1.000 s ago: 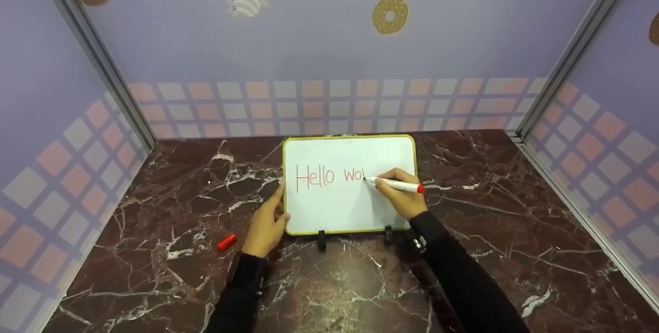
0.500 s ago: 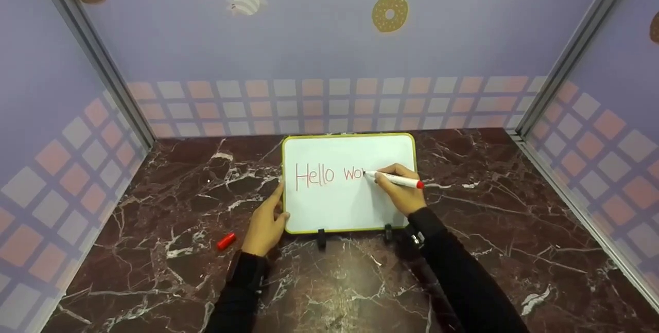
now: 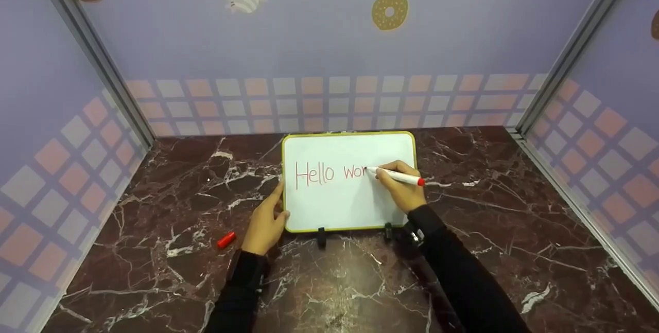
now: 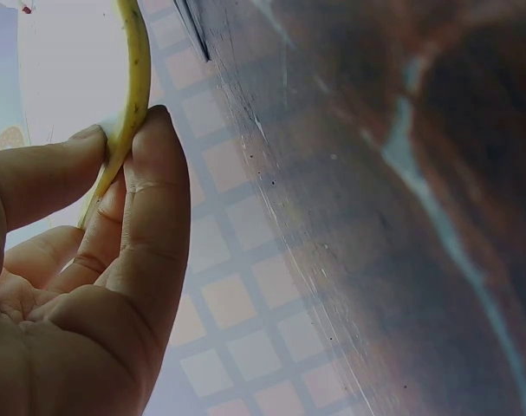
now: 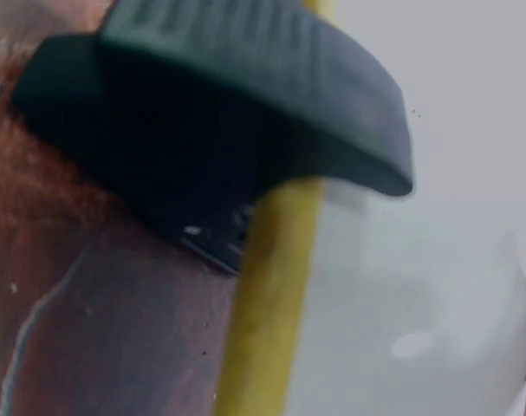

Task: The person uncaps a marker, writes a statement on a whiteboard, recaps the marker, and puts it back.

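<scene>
Marker [image 3: 396, 175] tip and our right hand [image 3: 406, 194] have shifted slightly toward the far edge of the whiteboard [image 3: 334, 212] since the earlier frame; the stroke after "wo" now reads as an "r".

Left to right: red cap [image 3: 226, 240] lies loose on the tabletop [image 3: 154, 281], left of our left hand [image 3: 263, 225] and apart from it. Left fingers pinch the board's left edge, thumb on the white face, fingers behind; left wrist view confirms. Red writing [image 3: 314, 174], "Hello wor", runs across the left and middle. Two black clips, left one [image 3: 322, 238] and right one [image 3: 388, 232], sit at the near edge.

Key relation, as we judge it: tip against the end of the "r". Long axis slants from tip at far left to red end at near right. Right fingers curl round the barrel close behind the tip, so this hand is the nearer one; it covers part of the white space right of the "r". Tip contact: we can't confirm, and the right wrist view doesn't show the marker.
</scene>
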A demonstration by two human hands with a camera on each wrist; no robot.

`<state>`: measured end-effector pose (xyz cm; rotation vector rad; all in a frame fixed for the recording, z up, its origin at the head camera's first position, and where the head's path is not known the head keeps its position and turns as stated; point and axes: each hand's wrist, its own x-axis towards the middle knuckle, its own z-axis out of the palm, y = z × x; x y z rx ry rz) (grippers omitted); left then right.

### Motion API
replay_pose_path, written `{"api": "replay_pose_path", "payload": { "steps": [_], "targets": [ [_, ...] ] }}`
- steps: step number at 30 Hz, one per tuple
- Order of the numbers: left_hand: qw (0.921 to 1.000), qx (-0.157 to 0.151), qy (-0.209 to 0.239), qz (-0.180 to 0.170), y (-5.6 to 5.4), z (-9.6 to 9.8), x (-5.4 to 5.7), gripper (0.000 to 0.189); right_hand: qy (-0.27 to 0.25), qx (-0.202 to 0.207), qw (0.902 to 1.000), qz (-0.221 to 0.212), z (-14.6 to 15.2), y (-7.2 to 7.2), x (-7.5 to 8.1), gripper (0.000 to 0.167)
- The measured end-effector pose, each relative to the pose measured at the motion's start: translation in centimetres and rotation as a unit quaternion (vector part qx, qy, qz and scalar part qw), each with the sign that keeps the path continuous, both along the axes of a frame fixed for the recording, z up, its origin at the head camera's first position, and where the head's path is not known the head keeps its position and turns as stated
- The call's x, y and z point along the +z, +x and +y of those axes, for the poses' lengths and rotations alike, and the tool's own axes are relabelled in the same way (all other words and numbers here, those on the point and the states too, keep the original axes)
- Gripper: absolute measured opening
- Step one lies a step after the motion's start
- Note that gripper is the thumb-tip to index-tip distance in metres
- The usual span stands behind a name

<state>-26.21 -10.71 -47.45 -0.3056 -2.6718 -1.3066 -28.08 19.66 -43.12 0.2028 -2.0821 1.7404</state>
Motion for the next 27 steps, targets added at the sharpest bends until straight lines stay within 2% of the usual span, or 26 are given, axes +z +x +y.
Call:
{"api": "replay_pose_path", "payload": {
  "steps": [18, 27],
  "targets": [
    [1.0, 0.001, 0.001, -0.001, 0.0, 0.1, 0.2, 0.074, -0.017, 0.006, 0.9998, -0.002, 0.8, -0.3, -0.1, 0.009],
    [1.0, 0.005, 0.0, -0.004, 0.0, 0.1, 0.0, 0.074, -0.01, 0.007, 0.9999, 0.008, 1.3, -0.5, 0.4, 0.011]
  ]
}}
